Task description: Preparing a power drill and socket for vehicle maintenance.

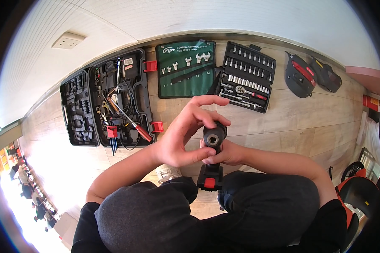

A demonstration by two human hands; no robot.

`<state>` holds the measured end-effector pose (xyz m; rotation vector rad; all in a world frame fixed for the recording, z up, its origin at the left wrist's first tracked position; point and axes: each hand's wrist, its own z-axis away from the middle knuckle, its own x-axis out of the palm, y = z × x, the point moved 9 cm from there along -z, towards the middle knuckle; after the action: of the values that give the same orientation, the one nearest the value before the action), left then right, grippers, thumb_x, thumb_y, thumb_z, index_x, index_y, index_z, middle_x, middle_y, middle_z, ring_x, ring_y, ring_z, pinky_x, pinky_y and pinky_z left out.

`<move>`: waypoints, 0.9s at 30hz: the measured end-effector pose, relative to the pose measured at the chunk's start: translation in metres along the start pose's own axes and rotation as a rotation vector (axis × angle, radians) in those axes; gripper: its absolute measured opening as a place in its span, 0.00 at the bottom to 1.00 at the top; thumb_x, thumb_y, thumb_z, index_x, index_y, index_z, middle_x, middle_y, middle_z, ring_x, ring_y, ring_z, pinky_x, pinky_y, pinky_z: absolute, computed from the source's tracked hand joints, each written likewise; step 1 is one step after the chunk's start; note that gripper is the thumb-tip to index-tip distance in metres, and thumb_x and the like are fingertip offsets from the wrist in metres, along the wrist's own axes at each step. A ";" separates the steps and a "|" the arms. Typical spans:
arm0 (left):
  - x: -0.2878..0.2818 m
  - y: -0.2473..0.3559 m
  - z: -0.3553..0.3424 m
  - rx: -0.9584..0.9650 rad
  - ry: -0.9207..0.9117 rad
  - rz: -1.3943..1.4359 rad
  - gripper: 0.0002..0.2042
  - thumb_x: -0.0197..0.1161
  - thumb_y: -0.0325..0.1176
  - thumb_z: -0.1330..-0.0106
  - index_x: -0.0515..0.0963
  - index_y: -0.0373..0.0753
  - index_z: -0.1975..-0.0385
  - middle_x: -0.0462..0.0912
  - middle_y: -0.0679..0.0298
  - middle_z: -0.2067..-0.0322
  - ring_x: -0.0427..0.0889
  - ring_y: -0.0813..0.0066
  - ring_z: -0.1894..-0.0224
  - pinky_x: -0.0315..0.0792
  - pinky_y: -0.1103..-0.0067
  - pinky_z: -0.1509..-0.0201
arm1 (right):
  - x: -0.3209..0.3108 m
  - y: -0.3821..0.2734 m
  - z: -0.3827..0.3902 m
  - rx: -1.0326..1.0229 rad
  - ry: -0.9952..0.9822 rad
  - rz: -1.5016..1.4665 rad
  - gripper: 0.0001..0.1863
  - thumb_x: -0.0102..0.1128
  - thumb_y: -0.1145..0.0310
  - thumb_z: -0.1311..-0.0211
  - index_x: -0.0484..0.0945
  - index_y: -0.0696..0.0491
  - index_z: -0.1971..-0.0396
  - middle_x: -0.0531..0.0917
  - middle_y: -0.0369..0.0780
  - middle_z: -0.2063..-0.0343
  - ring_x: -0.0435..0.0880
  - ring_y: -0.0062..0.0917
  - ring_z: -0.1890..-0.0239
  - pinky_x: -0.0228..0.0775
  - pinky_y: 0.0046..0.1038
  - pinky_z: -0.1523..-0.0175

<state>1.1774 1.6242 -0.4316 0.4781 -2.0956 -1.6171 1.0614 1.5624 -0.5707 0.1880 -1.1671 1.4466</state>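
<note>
A black cordless drill (214,140) is held over the gap between my knees, its round chuck turned up toward the view. At its lower end, near my lap, sits the battery (210,175) with a red latch. My right hand (229,154) is closed around the grip just behind the chuck, its fingers mostly hidden. From the left, my left hand (179,141) curls about the drill's head, thumb below and fingertips on its upper side; the forefinger is lifted off. The chuck opening looks to have no bit in it.
Beyond my hands on the wood floor lie an open black tool case (95,99) with cables and a red-handled screwdriver (143,133), a green wrench roll (185,84), a socket set (247,78) and two dark guards (300,76). A white wall (190,21) rises behind them.
</note>
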 end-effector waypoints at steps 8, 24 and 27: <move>-0.005 0.004 -0.006 -0.083 0.080 0.108 0.29 0.78 0.29 0.39 0.62 0.43 0.46 0.50 0.37 0.28 0.73 0.46 0.31 0.70 0.52 0.30 | 0.004 -0.005 0.002 -0.021 -0.001 -0.018 0.13 0.71 0.79 0.44 0.74 0.50 0.65 0.76 0.31 0.67 0.77 0.17 0.62 0.71 0.25 0.56; -0.004 -0.003 0.003 0.088 0.194 0.257 0.40 0.78 0.31 0.40 0.59 0.37 0.31 0.55 0.37 0.29 0.75 0.50 0.34 0.67 0.54 0.28 | 0.002 -0.012 0.004 -0.053 0.002 0.052 0.13 0.71 0.78 0.44 0.74 0.50 0.65 0.76 0.30 0.67 0.77 0.16 0.63 0.72 0.25 0.56; -0.002 -0.001 0.000 0.057 0.189 0.260 0.37 0.77 0.31 0.39 0.64 0.36 0.32 0.56 0.40 0.28 0.74 0.51 0.32 0.66 0.55 0.27 | 0.004 -0.004 0.007 0.021 -0.038 0.018 0.16 0.74 0.72 0.44 0.75 0.46 0.59 0.75 0.28 0.64 0.75 0.16 0.58 0.69 0.26 0.50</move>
<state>1.1792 1.6251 -0.4325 0.3454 -1.9748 -1.3155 1.0605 1.5596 -0.5619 0.2216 -1.1874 1.4771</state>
